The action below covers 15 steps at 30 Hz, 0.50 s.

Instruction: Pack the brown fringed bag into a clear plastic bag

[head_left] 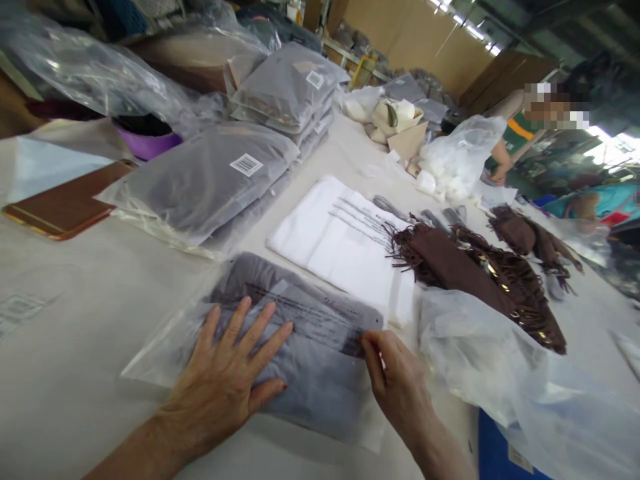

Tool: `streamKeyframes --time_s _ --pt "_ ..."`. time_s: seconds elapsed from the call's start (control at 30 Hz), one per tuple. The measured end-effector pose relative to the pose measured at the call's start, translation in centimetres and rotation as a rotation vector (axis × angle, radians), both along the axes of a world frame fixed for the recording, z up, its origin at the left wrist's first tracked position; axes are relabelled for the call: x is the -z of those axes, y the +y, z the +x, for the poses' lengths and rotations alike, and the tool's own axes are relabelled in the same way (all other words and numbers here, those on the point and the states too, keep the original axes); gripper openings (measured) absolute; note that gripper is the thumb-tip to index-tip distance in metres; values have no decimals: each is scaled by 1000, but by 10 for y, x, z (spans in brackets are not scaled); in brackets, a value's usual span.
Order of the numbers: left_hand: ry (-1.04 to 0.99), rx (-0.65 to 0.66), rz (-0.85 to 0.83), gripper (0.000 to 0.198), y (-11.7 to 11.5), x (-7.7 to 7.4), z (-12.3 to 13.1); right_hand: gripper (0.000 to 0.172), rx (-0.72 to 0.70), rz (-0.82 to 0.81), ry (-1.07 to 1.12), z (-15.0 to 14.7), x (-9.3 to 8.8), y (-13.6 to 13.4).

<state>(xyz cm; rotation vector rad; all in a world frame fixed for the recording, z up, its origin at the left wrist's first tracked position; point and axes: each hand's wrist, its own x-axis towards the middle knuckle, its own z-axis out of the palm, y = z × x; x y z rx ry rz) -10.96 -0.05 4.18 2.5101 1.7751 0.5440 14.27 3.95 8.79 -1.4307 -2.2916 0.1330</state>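
In front of me on the table lies a frosted plastic bag with a folded dark item inside and printed text across its upper part. My left hand rests flat on the bag with its fingers spread. At the bag's right edge, my right hand pinches the plastic between thumb and fingers. Just beyond is a stack of white printed bags. Brown fringed pieces with gold-coloured metal parts lie to the right of that stack.
Filled bags with barcode labels are piled at the left, beside a brown phone-like object and a purple item. Clear plastic and a blue object lie at the right. A person stands across the table.
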Motion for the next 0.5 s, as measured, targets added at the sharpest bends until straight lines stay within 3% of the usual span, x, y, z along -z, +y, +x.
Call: streamKeyframes --time_s 0.13,0.5 --pt "-18 5 -4 64 2 1 1 14 21 -50 -2 3 3 3" --pt "-17 9 4 63 2 0 0 14 223 -242 317 3 15 7"
